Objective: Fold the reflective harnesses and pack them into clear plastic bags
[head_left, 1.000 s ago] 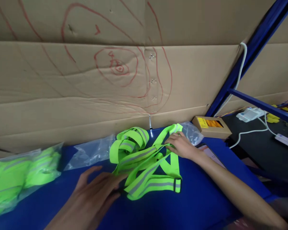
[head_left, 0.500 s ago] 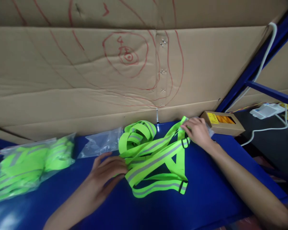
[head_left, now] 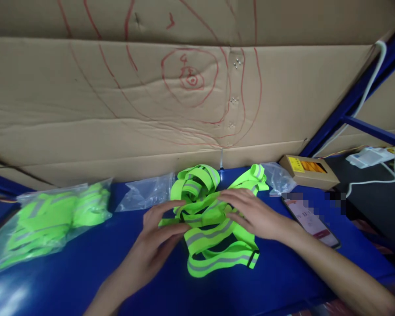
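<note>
A neon-green reflective strap vest (head_left: pixel 210 235) with grey stripes and black buckles lies loosely bunched on the blue table (head_left: pixel 158 294). My left hand (head_left: pixel 161 232) is at its left edge, thumb and fingers apart around the strap ends. From the right, my right hand (head_left: pixel 250 213) reaches over the upper straps, its fingers stretched out and its thumb apart from them, touching the webbing. Behind the hands stands a loose coil of the same green strap (head_left: pixel 197 180). Parts of the straps under the right fingers are hidden.
Bagged green vests (head_left: pixel 46 224) lie at left, and a clear plastic bag (head_left: pixel 144 193) lies behind my left hand. Another clear bag (head_left: pixel 278 177), a cardboard box (head_left: pixel 311 171) and a phone (head_left: pixel 312 219) are at right. A cardboard wall (head_left: pixel 101 96) with red drawn rings closes off the back.
My right hand has moved left and nearer, off the strap's far right end to its middle. The straps are more bunched. The view has shifted slightly, and the phone now shows beside my right forearm.
</note>
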Available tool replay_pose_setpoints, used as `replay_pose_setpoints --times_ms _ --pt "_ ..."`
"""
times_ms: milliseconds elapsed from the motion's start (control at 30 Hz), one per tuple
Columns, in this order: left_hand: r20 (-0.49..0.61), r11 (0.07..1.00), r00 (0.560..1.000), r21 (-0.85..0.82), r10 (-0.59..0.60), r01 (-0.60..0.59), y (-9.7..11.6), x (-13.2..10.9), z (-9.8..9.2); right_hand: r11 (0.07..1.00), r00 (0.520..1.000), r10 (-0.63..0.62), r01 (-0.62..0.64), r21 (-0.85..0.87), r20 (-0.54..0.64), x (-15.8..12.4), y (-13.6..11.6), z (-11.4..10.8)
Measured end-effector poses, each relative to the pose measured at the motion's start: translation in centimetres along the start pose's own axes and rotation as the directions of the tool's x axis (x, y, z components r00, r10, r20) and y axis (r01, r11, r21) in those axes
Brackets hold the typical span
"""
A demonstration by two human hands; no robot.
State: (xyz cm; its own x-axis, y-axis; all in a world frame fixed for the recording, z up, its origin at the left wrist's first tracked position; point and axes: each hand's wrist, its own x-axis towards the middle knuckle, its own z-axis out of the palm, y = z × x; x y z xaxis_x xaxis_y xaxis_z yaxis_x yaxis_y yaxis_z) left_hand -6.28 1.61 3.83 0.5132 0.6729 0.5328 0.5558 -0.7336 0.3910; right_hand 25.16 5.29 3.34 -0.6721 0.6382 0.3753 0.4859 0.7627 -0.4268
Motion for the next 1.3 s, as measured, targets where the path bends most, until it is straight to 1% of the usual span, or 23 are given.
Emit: replay_pose_setpoints --times_ms 100,200,300,333,367,400,467,533,567,633,700,733,767,833,900,967,1100,1200,1300 --pt "-0.08 0.999 0.996 -0.024 -0.051 0.049 0.3 -0.1 0.0 0.988 1.0 -0.008 0.006 0.152 0.016 -0.5 -1.9 1.0" --pt "-0.152 0.992 0.981 -0.063 -0.117 0.108 0.4 -0.3 0.4 0.949 0.998 -0.005 -0.012 0.316 0.056 -1.4 -2.7 1.7" --pt "-0.224 0.969 0.944 -0.105 -0.244 0.225 0.6 -0.5 1.3 0.908 0.993 0.029 -0.073 0.412 0.111 -2.1 -2.9 2.4" --pt "-0.223 0.952 0.928 -0.136 -0.298 0.273 0.7 -0.4 1.6 0.902 0.991 0.046 -0.094 0.423 0.122 -2.2 -2.9 2.8" --pt "-0.201 0.931 0.914 -0.176 -0.351 0.319 0.8 -0.4 2.0 0.9 0.991 0.067 -0.111 0.421 0.118 -2.3 -2.9 3.1" --pt "-0.163 0.905 0.901 -0.217 -0.402 0.365 1.0 -0.3 2.4 0.903 0.991 0.096 -0.125 0.411 0.09 -2.4 -3.0 3.4" --pt "-0.062 0.848 0.875 -0.289 -0.48 0.444 1.3 0.0 3.3 0.919 0.986 0.163 -0.143 0.366 -0.022 -2.5 -3.2 4.0" --pt "0.032 0.8 0.858 -0.344 -0.513 0.491 1.6 0.2 4.2 0.945 0.974 0.192 -0.15 0.29 -0.119 -2.5 -3.5 4.3" --pt "0.078 0.781 0.853 -0.367 -0.515 0.505 1.7 0.3 4.5 0.956 0.973 0.193 -0.157 0.248 -0.129 -2.5 -3.6 4.5" --pt "0.156 0.757 0.85 -0.393 -0.504 0.521 1.9 0.4 5.1 0.963 0.976 0.202 -0.185 0.195 -0.077 -2.5 -3.6 4.7" --pt "0.193 0.755 0.851 -0.394 -0.489 0.523 2.2 0.3 5.4 0.953 0.969 0.246 -0.24 0.184 -0.008 -2.4 -3.3 5.0" --pt "0.193 0.767 0.856 -0.382 -0.479 0.515 2.3 0.2 5.5 0.949 0.964 0.266 -0.262 0.177 0.005 -2.4 -3.0 5.1" --pt "0.178 0.788 0.865 -0.357 -0.47 0.501 2.5 0.0 5.7 0.948 0.96 0.279 -0.275 0.16 -0.003 -2.4 -2.8 5.3" --pt "0.111 0.857 0.893 -0.253 -0.436 0.449 2.7 -0.3 6.0 0.957 0.959 0.277 -0.269 0.107 -0.061 -2.4 -2.3 5.5" --pt "0.039 0.92 0.925 -0.1 -0.377 0.379 2.8 -0.7 6.3 0.97 0.963 0.243 -0.236 0.064 -0.12 -2.5 -1.9 5.5" --pt "0.016 0.949 0.949 -0.012 -0.315 0.315 2.6 -1.0 6.5 0.978 0.966 0.209 -0.205 0.045 -0.151 -2.5 -1.7 5.5" --pt "0.018 0.975 0.976 -0.038 -0.219 0.219 2.1 -1.0 6.4 0.979 0.962 0.202 -0.198 0.04 -0.184 -2.5 -1.9 5.2" --pt "0.017 0.988 0.988 0.035 -0.15 0.15 2.0 -0.8 6.4 0.981 0.963 0.193 -0.189 0.04 -0.191 -2.6 -2.2 5.3" --pt "-0.023 0.991 0.994 0.08 -0.106 0.108 2.2 -0.8 6.5 0.985 0.964 0.172 -0.165 0.054 -0.203 -2.7 -2.4 5.5"
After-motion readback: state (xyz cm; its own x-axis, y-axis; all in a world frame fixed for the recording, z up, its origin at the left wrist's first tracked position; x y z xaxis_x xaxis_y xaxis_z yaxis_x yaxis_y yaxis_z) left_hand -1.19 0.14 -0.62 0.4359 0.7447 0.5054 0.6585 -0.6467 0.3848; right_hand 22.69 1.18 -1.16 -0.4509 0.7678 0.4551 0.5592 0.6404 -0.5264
